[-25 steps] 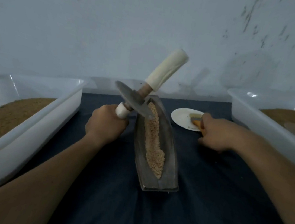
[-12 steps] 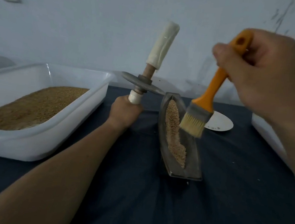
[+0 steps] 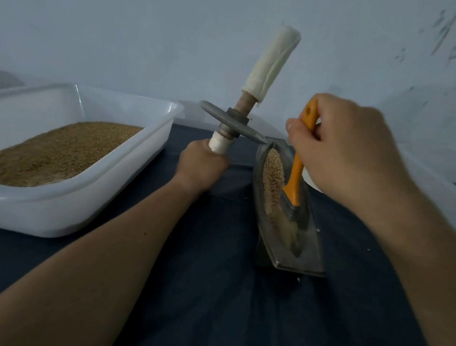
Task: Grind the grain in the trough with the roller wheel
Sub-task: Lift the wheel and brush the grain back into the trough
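A narrow boat-shaped metal trough [image 3: 308, 239] stands on the dark cloth, with pale ground grain [image 3: 271, 178] along its left inner side. My left hand [image 3: 200, 165] grips the lower white-wrapped handle of the roller wheel [image 3: 232, 123], held nearly upright to the left of the trough, its grey disc above the trough's far tip. My right hand [image 3: 339, 154] holds an orange-handled brush [image 3: 296, 177], whose bristles lie inside the trough on the grain near its front half.
A white plastic tub [image 3: 55, 207] of brown grain stands at the left. Another white tub [image 3: 447, 186] is partly visible at the right edge. A white plate [image 3: 312, 184] peeks out behind my right hand. The wall rises close behind the table.
My right hand picked the brush up off the plate, raised it, then lowered it so the bristles now rest in the trough. The roller wheel has tipped more upright in my left hand.
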